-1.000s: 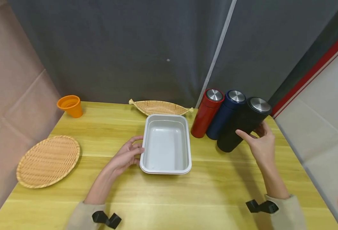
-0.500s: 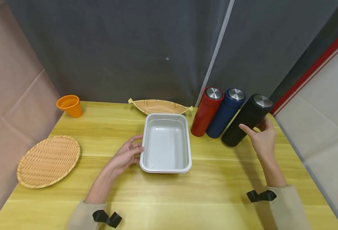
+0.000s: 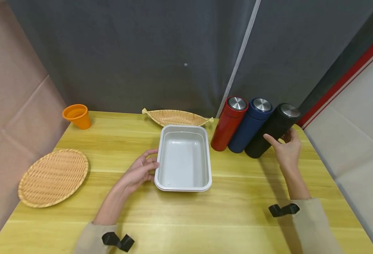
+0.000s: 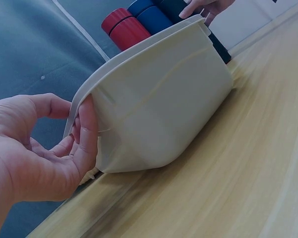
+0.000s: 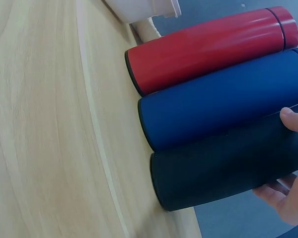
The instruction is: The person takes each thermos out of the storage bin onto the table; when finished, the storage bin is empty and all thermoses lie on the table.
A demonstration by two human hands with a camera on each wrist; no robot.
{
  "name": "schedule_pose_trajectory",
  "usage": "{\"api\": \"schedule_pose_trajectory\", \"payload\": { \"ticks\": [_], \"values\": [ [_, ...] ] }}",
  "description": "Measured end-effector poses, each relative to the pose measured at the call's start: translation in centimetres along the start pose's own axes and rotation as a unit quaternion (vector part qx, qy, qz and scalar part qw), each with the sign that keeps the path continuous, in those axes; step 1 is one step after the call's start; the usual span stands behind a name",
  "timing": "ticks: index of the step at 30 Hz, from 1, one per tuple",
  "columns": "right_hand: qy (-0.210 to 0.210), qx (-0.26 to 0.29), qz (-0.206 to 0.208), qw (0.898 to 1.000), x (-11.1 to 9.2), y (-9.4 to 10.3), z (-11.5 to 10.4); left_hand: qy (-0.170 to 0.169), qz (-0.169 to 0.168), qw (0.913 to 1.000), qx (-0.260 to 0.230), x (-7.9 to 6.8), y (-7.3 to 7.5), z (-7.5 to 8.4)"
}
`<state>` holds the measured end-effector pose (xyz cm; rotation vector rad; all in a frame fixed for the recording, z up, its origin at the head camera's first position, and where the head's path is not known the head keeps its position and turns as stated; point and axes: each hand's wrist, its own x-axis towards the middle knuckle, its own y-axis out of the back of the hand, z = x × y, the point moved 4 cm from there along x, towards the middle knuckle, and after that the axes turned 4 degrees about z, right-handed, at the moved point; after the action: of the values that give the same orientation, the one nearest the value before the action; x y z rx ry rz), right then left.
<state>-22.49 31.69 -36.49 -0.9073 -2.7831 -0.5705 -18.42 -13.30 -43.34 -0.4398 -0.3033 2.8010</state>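
Observation:
A light grey rectangular basin [image 3: 183,162] sits mid-table. My left hand [image 3: 140,171] pinches its left rim, thumb on the edge and fingers beneath the lip, as the left wrist view shows. On the right, my right hand [image 3: 288,150] grips a black thermos flask [image 3: 270,132] with a steel-topped lid, thumb on the near side and fingers round the far side. Upright beside it are a blue thermos flask [image 3: 250,125] and a red thermos flask [image 3: 228,125]. In the right wrist view the black flask [image 5: 223,163] stands against the blue flask [image 5: 218,99].
A boat-shaped woven basket [image 3: 176,118] lies behind the basin. Toward the left are a round woven tray [image 3: 53,178] and an orange cup [image 3: 78,118] near the back edge. A grey curtain [image 3: 135,56] closes off the back; a white panel [image 3: 361,134] borders the right.
My right hand has moved the black flask back into line with the blue and red flasks, first rightward, then slightly left against the blue one. The left hand and basin stayed put.

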Motion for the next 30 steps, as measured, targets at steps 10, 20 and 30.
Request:
{"api": "schedule_pose_trajectory", "payload": {
  "ticks": [10,20,30],
  "values": [
    [-0.014,0.014,-0.01,1.0,0.5,-0.2,0.5,0.004,0.002,1.0,-0.005,-0.1,-0.1,-0.1],
    [0.002,0.001,-0.039,0.999,1.0,-0.5,0.7,0.003,0.003,1.0,-0.007,-0.1,-0.1,-0.1],
    [0.009,0.003,-0.063,0.998,1.1,-0.7,0.6,0.005,0.005,1.0,0.003,0.0,-0.1,0.1]
  ]
}}
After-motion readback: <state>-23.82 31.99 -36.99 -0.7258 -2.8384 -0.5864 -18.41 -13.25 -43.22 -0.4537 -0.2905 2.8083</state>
